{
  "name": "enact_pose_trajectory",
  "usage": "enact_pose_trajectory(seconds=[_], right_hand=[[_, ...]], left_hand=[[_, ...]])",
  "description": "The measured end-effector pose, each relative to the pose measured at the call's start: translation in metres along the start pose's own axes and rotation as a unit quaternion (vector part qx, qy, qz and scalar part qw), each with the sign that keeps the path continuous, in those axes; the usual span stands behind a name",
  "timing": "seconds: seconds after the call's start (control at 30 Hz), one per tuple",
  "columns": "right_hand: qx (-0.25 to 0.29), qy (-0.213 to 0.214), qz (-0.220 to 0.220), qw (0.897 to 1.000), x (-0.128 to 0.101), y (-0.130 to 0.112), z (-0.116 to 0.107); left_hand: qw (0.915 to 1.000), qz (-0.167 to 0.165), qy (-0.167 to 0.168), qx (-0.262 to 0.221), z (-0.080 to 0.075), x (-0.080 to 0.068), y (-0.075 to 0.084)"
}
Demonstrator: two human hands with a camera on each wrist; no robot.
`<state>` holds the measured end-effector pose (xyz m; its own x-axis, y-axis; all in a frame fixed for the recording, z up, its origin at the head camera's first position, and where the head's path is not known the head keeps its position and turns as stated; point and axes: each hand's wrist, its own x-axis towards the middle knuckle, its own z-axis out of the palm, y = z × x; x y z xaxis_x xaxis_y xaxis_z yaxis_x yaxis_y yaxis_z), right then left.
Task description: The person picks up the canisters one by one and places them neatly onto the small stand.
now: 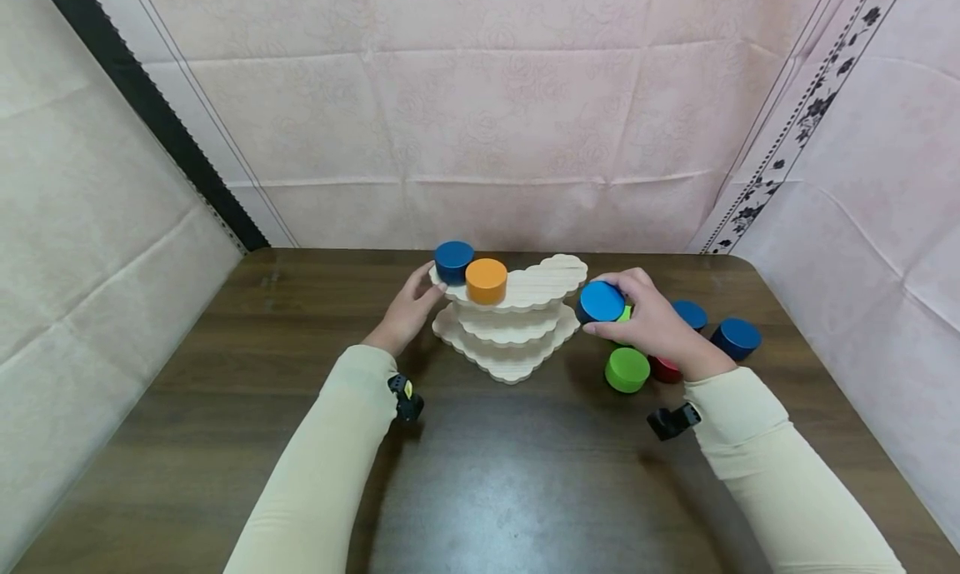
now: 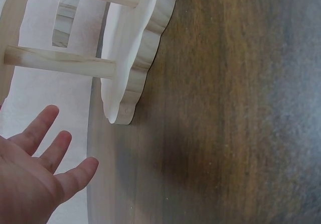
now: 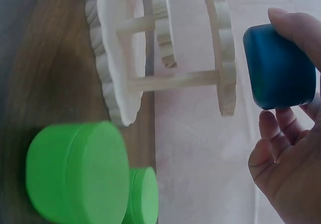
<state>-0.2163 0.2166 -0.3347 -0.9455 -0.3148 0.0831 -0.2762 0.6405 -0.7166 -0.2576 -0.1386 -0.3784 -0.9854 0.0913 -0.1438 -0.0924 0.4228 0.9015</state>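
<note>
A blue tub (image 1: 602, 301) is held up off the desk (image 1: 510, 482) between the right hand's (image 1: 651, 317) thumb and fingers, just beside the right end of a tiered wooden stand (image 1: 498, 361) near the middle of the back edge. At the stand's left end, the left hand (image 1: 407, 311) has its fingers loosely spread; I cannot tell whether it touches the wood. An orange tub (image 1: 486, 282) and another blue tub (image 1: 453, 263) sit on the top shelf's (image 1: 543, 284) left part. Green tubs (image 1: 627, 371), a red tub (image 1: 664, 370) and two more blue tubs (image 1: 737, 339) stand toward the desk's right edge.
</note>
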Motion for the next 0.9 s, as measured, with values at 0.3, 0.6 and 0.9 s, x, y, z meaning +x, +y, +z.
enact_pose_trajectory(seconds=[0.3, 0.6, 0.9], right_hand=[[0.003, 0.009, -0.015, 1.000, 0.019, -0.019, 0.007], [0.021, 0.004, -0.010, 1.000, 0.034, -0.029, 0.016], [0.011, -0.008, -0.024, 1.000, 0.045, -0.032, 0.024]], left_hand=[[1.0000, 0.003, -0.001, -0.003, 0.000, 0.000, 0.000], [1.0000, 0.005, -0.001, -0.004, 0.001, 0.000, 0.000], [1.0000, 0.002, 0.001, -0.004, 0.001, -0.001, 0.000]])
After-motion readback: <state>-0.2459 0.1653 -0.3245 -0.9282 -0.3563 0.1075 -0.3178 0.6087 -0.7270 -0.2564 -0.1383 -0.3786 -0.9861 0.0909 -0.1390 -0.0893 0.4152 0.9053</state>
